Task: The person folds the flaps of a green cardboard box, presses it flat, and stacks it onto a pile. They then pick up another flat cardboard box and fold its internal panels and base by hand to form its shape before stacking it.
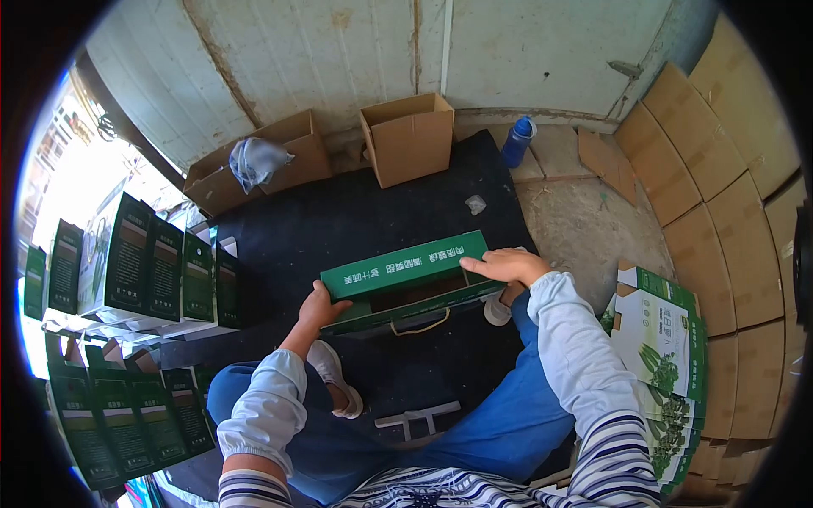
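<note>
A green printed cardboard carton with white lettering and a loop cord handle is between my knees. Part of its top is open, showing a dark brown inside. At its left end my left hand grips the edge, thumb on the top panel. My right hand holds the right end, with its thumb along the top and the other fingers partly hidden behind. A dark mat lies below the carton.
Rows of green cartons stand at left. Flat printed cartons are stacked at right, before a wall of brown boxes. An open brown box, a box with a cloth, and a blue bottle stand ahead.
</note>
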Motion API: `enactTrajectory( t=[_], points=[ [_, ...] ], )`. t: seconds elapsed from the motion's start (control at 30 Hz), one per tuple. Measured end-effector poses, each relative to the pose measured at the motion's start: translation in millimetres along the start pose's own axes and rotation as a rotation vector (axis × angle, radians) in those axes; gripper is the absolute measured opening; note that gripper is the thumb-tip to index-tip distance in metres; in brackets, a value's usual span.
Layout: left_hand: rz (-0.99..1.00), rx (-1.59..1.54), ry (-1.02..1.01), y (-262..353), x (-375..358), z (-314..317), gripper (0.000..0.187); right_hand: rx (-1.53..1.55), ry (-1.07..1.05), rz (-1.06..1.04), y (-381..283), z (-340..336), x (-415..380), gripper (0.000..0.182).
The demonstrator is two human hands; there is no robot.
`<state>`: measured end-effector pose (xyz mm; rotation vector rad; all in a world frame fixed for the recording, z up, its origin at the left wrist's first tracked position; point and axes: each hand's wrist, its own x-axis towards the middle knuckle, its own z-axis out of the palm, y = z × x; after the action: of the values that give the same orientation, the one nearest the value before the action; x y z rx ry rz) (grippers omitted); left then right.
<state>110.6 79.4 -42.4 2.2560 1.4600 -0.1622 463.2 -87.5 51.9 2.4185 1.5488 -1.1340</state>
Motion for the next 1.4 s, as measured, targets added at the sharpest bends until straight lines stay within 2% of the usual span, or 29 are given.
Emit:
enactTrajectory(
  t=[0.07, 0.1, 0.23, 0.33, 0.43, 0.53, 0.63, 0.73, 0.93, 1.03, 1.07, 1.13, 1.2, 1.23, 1.27, 1.3, 1.37, 1.4],
  points=[
    [-0.003, 0.009, 0.0, -0.8, 0.6, 1.7, 0.072, 0.203, -0.156, 0.085, 3.7, -11.4, -1.2, 0.081],
    [-0.002, 0.004, -0.001, -1.1, 0.5, 2.0, 0.072, 0.172, -0.062, 0.062, 12.3, -9.2, 3.1, 0.07],
    [0.003, 0.0, -0.001, -1.2, 1.5, 1.6, 0.072, 0.153, -0.142, 0.193, 23.9, -6.5, 7.6, 0.068],
    [0.013, 0.006, 0.013, -0.7, -0.2, 2.1, 0.071, 0.079, 0.049, -0.028, 40.7, 22.0, 36.6, 0.066],
    [0.01, 0.014, 0.015, -1.3, -1.0, 2.1, 0.071, 0.092, 0.023, -0.118, 46.9, 26.3, 47.9, 0.062],
    [0.018, 0.016, 0.018, -0.4, -0.8, 2.9, 0.07, -0.036, 0.061, -0.041, 49.5, 34.2, 56.4, 0.064],
    [0.02, 0.031, 0.016, -0.6, -0.9, 2.5, 0.07, -0.17, 0.138, -0.071, 51.5, 39.4, 59.4, 0.066],
    [0.017, 0.034, 0.01, -0.9, -0.7, 2.8, 0.07, -0.149, 0.161, -0.103, 52.1, 39.9, 57.4, 0.071],
    [0.041, -0.006, 0.023, -6.2, 2.2, 5.8, 0.071, -0.181, 0.175, -0.148, 61.2, 44.6, 64.5, 0.061],
    [0.086, -0.102, -0.015, -16.2, 1.2, -0.3, 0.071, 0.335, -0.051, 0.037, 57.0, 26.1, 35.2, 0.048],
    [0.101, -0.142, -0.042, -22.6, 0.3, -3.5, 0.071, 0.414, -0.054, 0.043, 61.6, 27.7, 33.5, 0.045],
    [0.051, -0.497, -0.412, -52.1, 10.1, -7.8, 0.068, 0.57, -0.058, 0.053, 80.4, 33.3, 35.8, 0.039],
    [0.341, -0.33, -0.616, -84.8, 27.8, 0.9, 0.063, 0.502, -0.092, 0.052, 98.9, 47.0, 43.0, 0.039],
    [0.644, 0.028, -0.615, -101.0, 39.0, 12.0, 0.06, 0.424, -0.127, 0.077, 103.7, 53.7, 44.1, 0.04],
    [0.611, 0.101, -0.612, -98.7, 31.7, 12.8, 0.057, 0.346, -0.161, 0.1, 106.4, 62.1, 46.0, 0.041],
    [0.578, 0.174, -0.61, -96.0, 24.3, 13.2, 0.055, 0.146, -0.075, 0.033, 107.7, 73.8, 48.0, 0.051],
    [-0.135, -0.269, -0.591, -45.9, -30.9, 5.0, 0.048, 0.173, 0.031, -0.082, 93.4, 79.7, 33.9, 0.056],
    [0.013, -0.336, -0.549, -42.4, -30.5, 14.8, 0.048, 0.184, 0.083, -0.141, 89.7, 85.5, 29.4, 0.059]
  ],
)
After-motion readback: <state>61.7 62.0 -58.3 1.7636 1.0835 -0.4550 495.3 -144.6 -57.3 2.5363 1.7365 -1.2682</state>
